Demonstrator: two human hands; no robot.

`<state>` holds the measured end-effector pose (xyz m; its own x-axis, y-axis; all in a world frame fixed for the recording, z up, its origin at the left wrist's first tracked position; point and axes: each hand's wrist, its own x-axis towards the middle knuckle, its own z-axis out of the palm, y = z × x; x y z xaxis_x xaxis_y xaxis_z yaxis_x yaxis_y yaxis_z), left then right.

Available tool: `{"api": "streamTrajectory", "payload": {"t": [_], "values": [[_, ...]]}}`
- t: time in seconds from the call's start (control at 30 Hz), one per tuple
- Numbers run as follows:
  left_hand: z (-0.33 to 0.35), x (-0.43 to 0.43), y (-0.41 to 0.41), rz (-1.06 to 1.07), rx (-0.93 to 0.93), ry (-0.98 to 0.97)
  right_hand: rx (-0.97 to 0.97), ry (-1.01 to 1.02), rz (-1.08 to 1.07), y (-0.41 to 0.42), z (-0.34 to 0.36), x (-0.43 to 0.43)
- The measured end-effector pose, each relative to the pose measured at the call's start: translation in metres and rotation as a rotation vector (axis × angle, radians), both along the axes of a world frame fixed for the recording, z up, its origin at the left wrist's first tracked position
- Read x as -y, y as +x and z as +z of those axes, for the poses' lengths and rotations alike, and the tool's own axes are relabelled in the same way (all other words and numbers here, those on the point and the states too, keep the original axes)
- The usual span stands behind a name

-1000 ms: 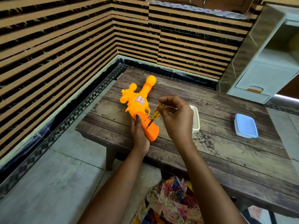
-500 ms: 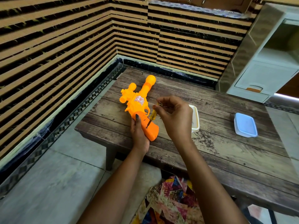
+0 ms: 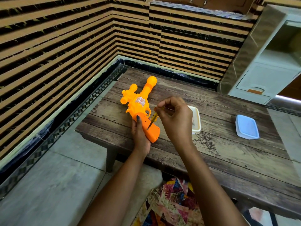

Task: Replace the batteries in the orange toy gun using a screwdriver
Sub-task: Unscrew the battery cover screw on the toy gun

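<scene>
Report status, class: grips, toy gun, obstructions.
Left grip holds toy gun handle. Right grip pinches screwdriver, tip at handle screw. Nothing blocking.

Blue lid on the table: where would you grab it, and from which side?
The blue lid lies flat and low on the table, so probably come from above and pinch across its narrower width, gripping the two long rims.

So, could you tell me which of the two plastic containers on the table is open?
The white container just behind the right hand: its inside shows. The blue-topped container, standing apart farther right, is covered.
</scene>
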<state>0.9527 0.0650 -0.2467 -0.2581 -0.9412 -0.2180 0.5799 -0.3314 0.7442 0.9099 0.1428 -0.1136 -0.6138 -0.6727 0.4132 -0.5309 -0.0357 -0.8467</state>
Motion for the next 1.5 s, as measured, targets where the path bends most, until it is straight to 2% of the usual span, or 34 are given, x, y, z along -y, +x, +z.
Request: {"api": "streamTrajectory", "payload": {"t": [0.2, 0.6, 1.1, 1.4, 1.5], "values": [[0.000, 0.000, -0.001, 0.006, -0.032, 0.005, -0.003, 0.058, 0.009, -0.002, 0.002, 0.001], [0.000, 0.000, -0.001, 0.005, -0.017, -0.019, -0.030, -0.007, -0.014, -0.002, -0.003, 0.000], [0.001, 0.001, -0.001, 0.007, -0.101, 0.000, -0.073, -0.035, -0.019, -0.006, -0.006, -0.005], [0.000, 0.001, 0.000, 0.004, -0.028, 0.034, -0.051, -0.059, -0.027, -0.008, -0.005, -0.009], [0.000, 0.001, 0.001, -0.004, -0.025, 0.048, -0.074, -0.076, -0.095, -0.011, -0.006, -0.012]]}}
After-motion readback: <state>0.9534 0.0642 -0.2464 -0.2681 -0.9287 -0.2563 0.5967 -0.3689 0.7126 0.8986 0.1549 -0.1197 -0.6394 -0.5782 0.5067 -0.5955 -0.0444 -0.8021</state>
